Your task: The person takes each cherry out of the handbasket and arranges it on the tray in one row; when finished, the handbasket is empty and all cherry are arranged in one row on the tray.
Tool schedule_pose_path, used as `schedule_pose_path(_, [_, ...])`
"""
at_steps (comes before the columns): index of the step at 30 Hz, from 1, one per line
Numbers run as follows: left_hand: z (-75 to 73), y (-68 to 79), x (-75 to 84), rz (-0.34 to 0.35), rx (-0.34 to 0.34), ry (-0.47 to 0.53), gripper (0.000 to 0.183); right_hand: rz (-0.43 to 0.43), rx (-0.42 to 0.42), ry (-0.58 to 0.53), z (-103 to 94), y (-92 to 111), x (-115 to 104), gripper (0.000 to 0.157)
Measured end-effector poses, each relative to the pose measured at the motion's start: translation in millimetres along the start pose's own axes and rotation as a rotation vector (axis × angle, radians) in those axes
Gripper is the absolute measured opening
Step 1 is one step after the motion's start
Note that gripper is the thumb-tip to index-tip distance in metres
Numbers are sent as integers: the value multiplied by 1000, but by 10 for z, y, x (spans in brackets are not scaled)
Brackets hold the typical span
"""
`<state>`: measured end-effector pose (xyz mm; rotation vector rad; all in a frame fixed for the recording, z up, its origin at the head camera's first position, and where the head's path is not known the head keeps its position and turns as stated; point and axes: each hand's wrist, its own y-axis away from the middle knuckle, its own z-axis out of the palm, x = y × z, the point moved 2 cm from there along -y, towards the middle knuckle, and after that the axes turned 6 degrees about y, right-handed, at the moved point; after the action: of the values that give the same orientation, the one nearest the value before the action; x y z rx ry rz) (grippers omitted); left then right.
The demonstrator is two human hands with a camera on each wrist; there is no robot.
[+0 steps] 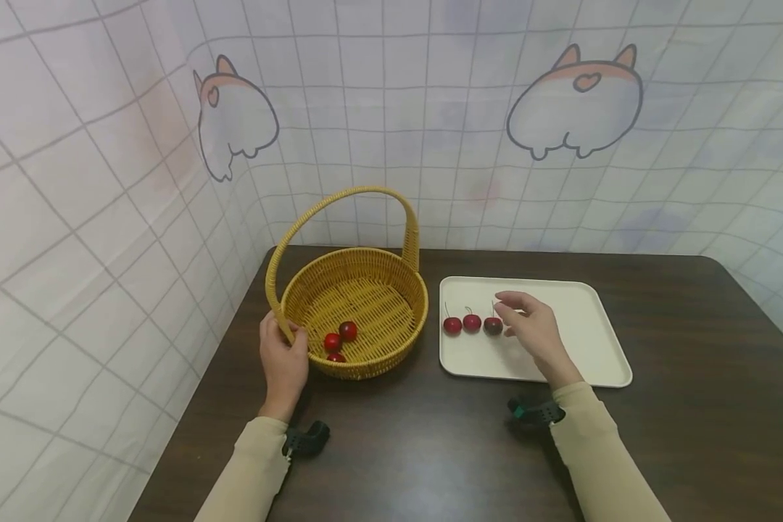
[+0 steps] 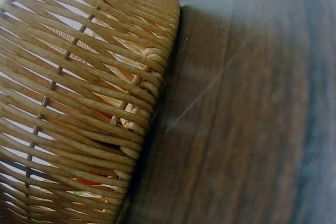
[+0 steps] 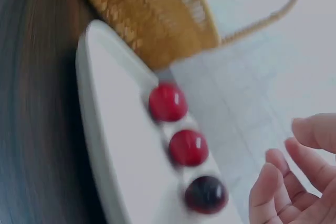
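My left hand (image 1: 284,362) grips the yellow woven basket (image 1: 420,304) at its left side, where the tall handle (image 1: 339,196) meets the rim. Three red cherries, one of them a darker cherry (image 1: 348,331), lie inside the basket near that hand. On the white tray (image 1: 581,341) a row of three stemmed cherries sits at the left: a red cherry (image 1: 452,325), another red cherry (image 1: 472,322) and a blackish-red cherry (image 3: 206,195). Over the tray, just right of the blackish-red one, my right hand (image 1: 533,330) hovers with thumb and fingers apart, holding nothing.
Basket and tray stand side by side on a dark wooden table (image 1: 398,449), with a narrow gap between them. A pale grid-patterned cloth (image 1: 457,145) hangs behind the table and along its left side. Each wrist wears a black camera band (image 1: 307,438).
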<state>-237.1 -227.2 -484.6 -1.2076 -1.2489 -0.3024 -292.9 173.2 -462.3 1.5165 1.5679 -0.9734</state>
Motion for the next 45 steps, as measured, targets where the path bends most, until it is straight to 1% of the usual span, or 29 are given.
schedule_pose_path(3, [-5, -8, -1, 1, 5, 3, 8, -29, -6, -61, 106, 23, -151, 43])
schedule_pose_path(9, [-19, -12, -2, -7, 2, -4, 8, -114, -65, -201, 345, 48, -442, 38])
schedule_pose_path(12, [-23, -9, -6, -5, -2, -4, 9, -165, -97, -237, 458, 51, -575, 36])
schedule_pose_path(17, [-21, -17, -20, 5, -6, -2, 10, -256, -158, -258, 661, 34, -764, 34])
schedule_pose_path(20, [-15, -26, -27, 9, -7, -7, 9, -281, -174, -254, 782, 21, -840, 32])
schedule_pose_path(23, [-8, -27, -28, 11, -8, -10, 7, -287, -183, -232, 896, 14, -906, 30])
schedule_pose_path(28, [4, -31, -14, 25, -7, 0, 9, -288, -184, -140, 1078, -27, -992, 29])
schedule_pose_path(34, [15, -53, -2, 26, -8, 2, 8, -304, -181, 20, 1265, -102, -1089, 23])
schedule_pose_path(40, [12, -51, -12, 22, -8, -3, 7, -354, -242, 135, 1444, -145, -1192, 24])
schedule_pose_path(45, [-6, -20, -26, 15, -6, -11, 7, -361, -299, 222, 1609, -169, -1210, 25])
